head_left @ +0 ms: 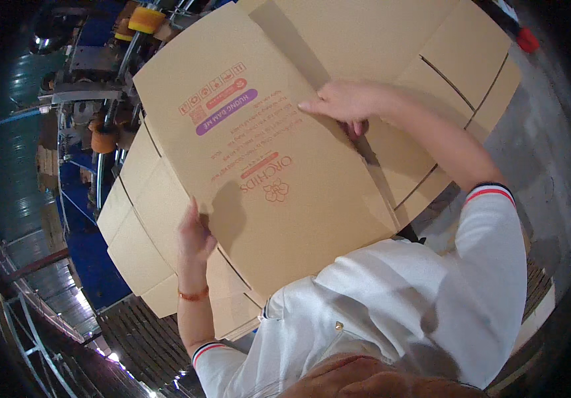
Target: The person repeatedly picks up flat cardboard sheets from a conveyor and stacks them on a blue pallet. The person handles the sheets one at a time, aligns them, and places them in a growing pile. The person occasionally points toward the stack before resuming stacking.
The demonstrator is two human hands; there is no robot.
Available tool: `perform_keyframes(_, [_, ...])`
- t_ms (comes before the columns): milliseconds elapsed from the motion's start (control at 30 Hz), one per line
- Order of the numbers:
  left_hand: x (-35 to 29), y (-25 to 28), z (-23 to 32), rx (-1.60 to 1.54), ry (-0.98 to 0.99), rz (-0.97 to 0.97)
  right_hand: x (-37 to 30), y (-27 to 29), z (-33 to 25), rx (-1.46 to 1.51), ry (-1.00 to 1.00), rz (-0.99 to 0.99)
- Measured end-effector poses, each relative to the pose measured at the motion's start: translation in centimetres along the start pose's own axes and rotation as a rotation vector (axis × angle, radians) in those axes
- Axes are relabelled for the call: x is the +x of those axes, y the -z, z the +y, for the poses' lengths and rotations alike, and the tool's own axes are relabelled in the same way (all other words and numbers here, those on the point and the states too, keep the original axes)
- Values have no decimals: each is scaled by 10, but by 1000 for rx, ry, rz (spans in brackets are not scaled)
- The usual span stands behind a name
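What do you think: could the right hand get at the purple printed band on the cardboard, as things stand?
Probably yes: the right hand is at the edge of the same cardboard panel, and only open surface seems to lie before the purple printed band.

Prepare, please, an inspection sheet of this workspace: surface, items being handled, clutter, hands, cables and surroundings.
Surface: flat slotted cardboard lies under the work; its support is hidden.
Job's things: a large brown cardboard panel with red and purple print, lying at a slant before the person.
Clutter: a small red object at upper right, kind unclear.
Hands: left hand at the panel's left edge; right hand at its right edge, a fingertip on the printed face.
Cables: nothing seen for certain.
Surroundings: machinery with orange rollers at left, stacked dark sheets at lower left, grey floor at right.
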State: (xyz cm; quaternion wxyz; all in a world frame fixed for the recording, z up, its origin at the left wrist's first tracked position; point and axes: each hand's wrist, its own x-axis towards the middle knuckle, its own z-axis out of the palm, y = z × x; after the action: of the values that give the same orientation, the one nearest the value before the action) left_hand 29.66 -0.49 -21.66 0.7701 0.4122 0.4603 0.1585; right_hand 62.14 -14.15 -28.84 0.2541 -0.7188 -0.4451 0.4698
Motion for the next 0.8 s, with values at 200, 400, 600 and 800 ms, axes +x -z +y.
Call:
perform_keyframes(200, [-26, -46, 4, 282, -133, 202, -11, -26, 12, 189, 109, 189])
perform_keyframes(400, [-14, -75, 13, 226, -55, 153, 14, -37, 30, 573, 109, 390])
perform_keyframes(600, [25, -36, -29, 129, 107, 95, 9, -36, 32, 807, 363, 349])
perform_keyframes(800, [38, -13, -55, 25, 81, 9, -1, -30, 37, 619, 268, 342])
